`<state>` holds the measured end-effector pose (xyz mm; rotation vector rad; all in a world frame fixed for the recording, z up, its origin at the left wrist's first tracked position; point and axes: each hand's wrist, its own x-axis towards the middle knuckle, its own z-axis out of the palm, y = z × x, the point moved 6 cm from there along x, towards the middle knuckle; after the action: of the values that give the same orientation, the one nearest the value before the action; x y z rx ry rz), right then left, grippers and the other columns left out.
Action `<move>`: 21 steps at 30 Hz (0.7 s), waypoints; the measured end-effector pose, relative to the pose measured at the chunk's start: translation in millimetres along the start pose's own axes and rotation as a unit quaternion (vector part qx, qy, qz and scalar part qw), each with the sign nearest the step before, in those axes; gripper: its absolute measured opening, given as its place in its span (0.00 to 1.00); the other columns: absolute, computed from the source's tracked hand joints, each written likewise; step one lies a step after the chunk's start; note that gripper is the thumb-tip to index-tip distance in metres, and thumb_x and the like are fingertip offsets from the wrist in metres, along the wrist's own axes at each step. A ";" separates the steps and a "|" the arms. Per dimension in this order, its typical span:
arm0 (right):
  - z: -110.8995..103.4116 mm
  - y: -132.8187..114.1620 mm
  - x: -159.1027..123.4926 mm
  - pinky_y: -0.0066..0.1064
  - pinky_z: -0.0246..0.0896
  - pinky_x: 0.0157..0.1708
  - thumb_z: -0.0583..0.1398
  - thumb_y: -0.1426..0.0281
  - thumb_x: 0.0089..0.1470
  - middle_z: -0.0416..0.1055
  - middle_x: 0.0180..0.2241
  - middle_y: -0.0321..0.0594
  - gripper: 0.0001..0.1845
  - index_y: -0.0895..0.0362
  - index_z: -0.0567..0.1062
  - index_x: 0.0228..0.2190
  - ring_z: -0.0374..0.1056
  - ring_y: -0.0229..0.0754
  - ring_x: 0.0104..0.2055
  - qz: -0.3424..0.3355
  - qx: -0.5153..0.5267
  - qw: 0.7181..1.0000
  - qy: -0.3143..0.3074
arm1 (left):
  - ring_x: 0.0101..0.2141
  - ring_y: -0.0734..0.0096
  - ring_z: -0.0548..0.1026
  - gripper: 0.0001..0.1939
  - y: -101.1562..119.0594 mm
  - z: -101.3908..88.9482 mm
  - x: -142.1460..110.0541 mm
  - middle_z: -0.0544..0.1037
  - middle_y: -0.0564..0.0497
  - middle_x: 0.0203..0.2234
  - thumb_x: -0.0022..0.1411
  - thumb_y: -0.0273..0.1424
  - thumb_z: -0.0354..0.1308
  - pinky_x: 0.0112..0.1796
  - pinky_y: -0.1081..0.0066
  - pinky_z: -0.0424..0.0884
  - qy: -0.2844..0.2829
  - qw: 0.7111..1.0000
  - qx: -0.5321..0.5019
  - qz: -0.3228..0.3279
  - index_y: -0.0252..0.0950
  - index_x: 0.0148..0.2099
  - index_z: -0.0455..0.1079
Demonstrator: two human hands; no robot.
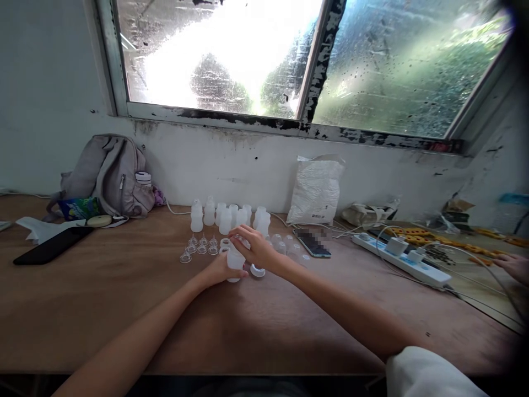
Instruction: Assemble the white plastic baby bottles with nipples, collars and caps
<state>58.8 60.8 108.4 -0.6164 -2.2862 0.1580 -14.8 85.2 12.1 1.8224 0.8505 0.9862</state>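
Note:
My left hand is wrapped round a small white plastic bottle standing on the wooden table. My right hand is curled over the bottle's top with its fingers closed on it. A white ring cap lies just right of the bottle. Behind my hands stands a group of several white bottles. Several clear nipples sit in a row to the left of my hands.
A grey backpack leans on the wall at the back left, with a black phone in front of it. A white plastic bag, another phone and a power strip lie right. Another person's hand shows at far right.

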 end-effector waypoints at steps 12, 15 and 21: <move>-1.1 67.0 -83.1 0.33 0.62 0.25 0.49 0.61 0.53 0.66 0.32 0.43 0.13 0.55 0.61 0.38 0.63 0.40 0.26 0.198 0.101 0.952 0.209 | 0.36 0.69 0.68 0.30 1.4 -18.9 -8.4 0.67 0.49 0.39 0.33 0.31 0.66 0.34 0.72 0.66 0.209 0.977 -0.041 0.005 0.37 0.41 0.60; 5.5 67.9 -86.3 0.29 0.59 0.20 0.50 0.60 0.52 0.64 0.24 0.37 0.11 0.55 0.64 0.32 0.60 0.37 0.21 0.214 0.124 0.953 0.175 | 0.32 0.72 0.69 0.24 3.4 -25.3 -11.5 0.67 0.50 0.35 0.43 0.36 0.61 0.26 0.75 0.68 0.249 0.954 -0.164 -0.003 0.37 0.43 0.58; 13.3 56.6 -83.3 0.27 0.57 0.18 0.45 0.61 0.55 0.63 0.24 0.35 0.12 0.52 0.63 0.34 0.59 0.35 0.19 0.245 0.125 0.953 0.126 | 0.30 0.72 0.69 0.21 6.4 -26.3 -12.9 0.66 0.51 0.32 0.44 0.36 0.60 0.20 0.78 0.67 0.237 0.946 -0.220 -0.037 0.36 0.40 0.58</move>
<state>121.4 71.6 29.1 -0.9969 -1.7959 0.5645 -42.8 81.5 22.3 1.1813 0.8829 1.4637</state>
